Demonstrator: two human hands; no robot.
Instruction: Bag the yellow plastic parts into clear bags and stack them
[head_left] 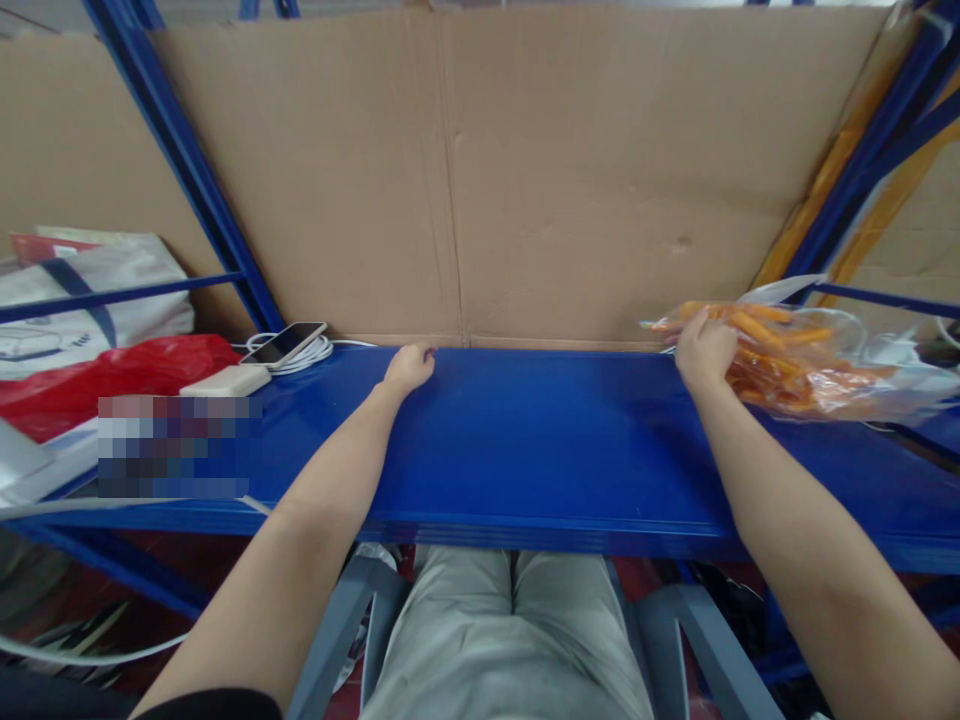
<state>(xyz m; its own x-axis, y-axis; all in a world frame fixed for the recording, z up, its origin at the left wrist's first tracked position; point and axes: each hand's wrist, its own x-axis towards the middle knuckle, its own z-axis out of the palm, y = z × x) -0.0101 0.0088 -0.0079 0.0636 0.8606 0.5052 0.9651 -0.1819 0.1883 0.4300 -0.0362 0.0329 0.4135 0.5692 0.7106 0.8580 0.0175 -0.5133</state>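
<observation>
A clear plastic bag (817, 375) with several long orange pieces inside lies at the right end of the blue shelf. My right hand (706, 348) is closed on the left end of this bag; its fingertips are partly hidden. What the orange pieces are I cannot make out. My left hand (409, 368) rests near the back edge of the blue shelf (525, 440), fingers curled in, with nothing seen in it. It is nearest to a coiled white cable (309, 355) with a phone (285, 345) on top.
Cardboard (570, 180) stands along the shelf's back, between blue metal posts (187, 170). On the left are a white box-shaped object (225, 381), a red plastic bag (142, 365) and a white tote bag (135, 290). Grey chair arms (352, 610) flank my legs below the shelf's front edge.
</observation>
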